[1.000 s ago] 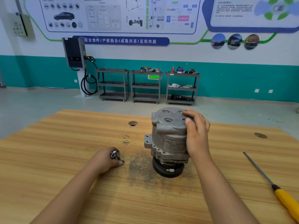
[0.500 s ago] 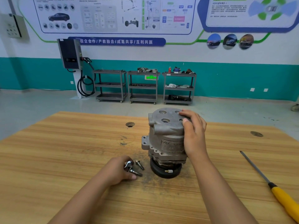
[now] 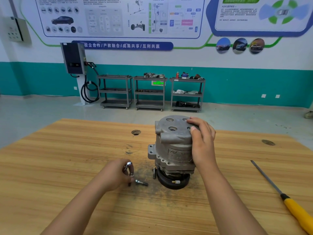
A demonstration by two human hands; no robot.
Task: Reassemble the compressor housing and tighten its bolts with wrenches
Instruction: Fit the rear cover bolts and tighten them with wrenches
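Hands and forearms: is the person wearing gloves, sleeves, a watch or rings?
No gloves on the left hand or the right hand. Both forearms are uncovered to the frame edge: no sleeves, watch or bands. No rings show.

White characters ran across the blue banner (image 3: pixel 122 46) on the far wall: 校企合作/产教融合/成果共享/互利共赢. The heading on the right-hand poster (image 3: pixel 260 16) began with "ADAS", and the characters after it were too blurred for me to read. The left poster (image 3: pixel 118 16) carried only print too fine to read. A green sign (image 3: pixel 158 83) glowed behind the middle cart (image 3: pixel 149 103), its marks unclear. The plate (image 3: pixel 179 154) on the compressor housing (image 3: pixel 174 136) bore a swirl logo and illegible lettering.
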